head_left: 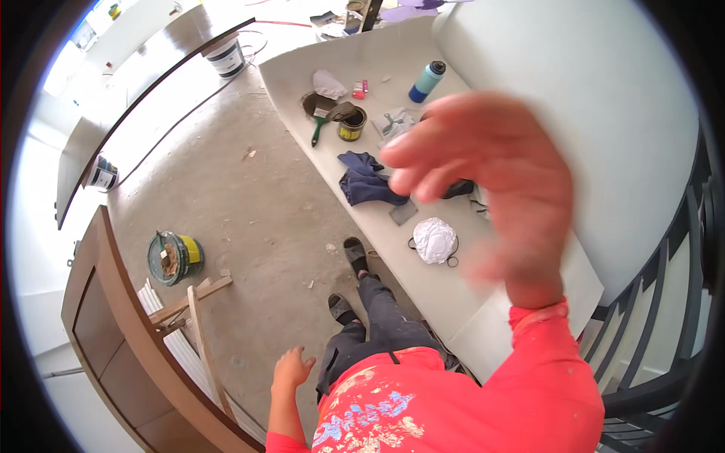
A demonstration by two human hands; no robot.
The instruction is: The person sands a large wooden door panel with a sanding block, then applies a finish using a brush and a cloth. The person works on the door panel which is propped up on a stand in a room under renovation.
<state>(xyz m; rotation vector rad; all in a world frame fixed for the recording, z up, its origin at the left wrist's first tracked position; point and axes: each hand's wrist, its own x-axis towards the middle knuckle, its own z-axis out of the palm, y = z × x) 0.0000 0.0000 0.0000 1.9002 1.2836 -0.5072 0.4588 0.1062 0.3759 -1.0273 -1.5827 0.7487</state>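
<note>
My right hand (479,174), blurred, is raised over the white bench (483,279), fingers curved and apart, nothing visible between them. My left hand (294,366) hangs beside my leg, fingers apart and empty. On the bench are a navy cloth (361,181), a white crumpled round pad (434,241) with dark loops, an open can (351,130) with a dark rag over it, a green-handled brush (319,127), a blue bottle (426,81), a small red-and-pink packet (359,89) and a grey square piece (403,214). My hand hides part of a dark item behind it.
A green-grey bucket (175,260) stands on the concrete floor (226,181) at left, near wooden battens (198,317) and a leaning brown door panel (98,317). Two white buckets (225,62) support a long board (166,68) with cords nearby. A black railing (664,302) runs at right.
</note>
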